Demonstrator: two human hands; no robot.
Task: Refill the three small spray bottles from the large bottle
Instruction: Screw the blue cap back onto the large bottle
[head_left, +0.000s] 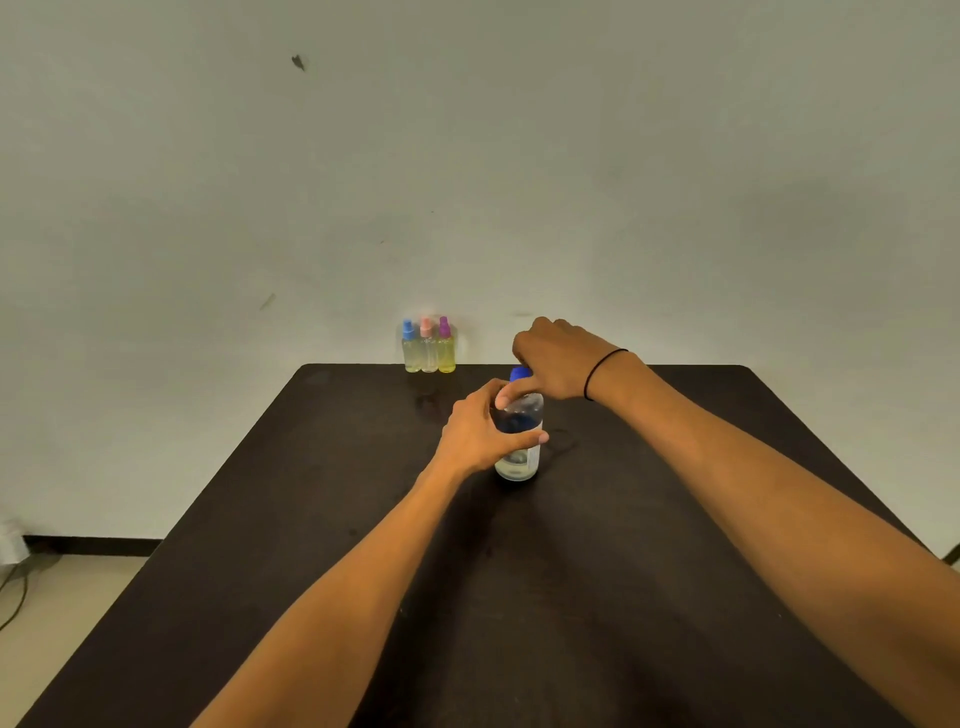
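Observation:
The large clear bottle (519, 457) stands upright near the middle of the dark table (519, 597). My left hand (480, 434) grips its body from the left. From above, my right hand (558, 358) pinches its blue cap (519, 373). Three small spray bottles stand side by side at the table's far edge against the wall: one with a blue top (410, 347), one with a pink top (428, 345), one with a purple top (445, 345). All three have their tops on and hold pale liquid.
A pale wall (467, 156) rises right behind the table. Light floor and a dark skirting board (88, 545) show at the lower left, with cables (15, 587) near the corner.

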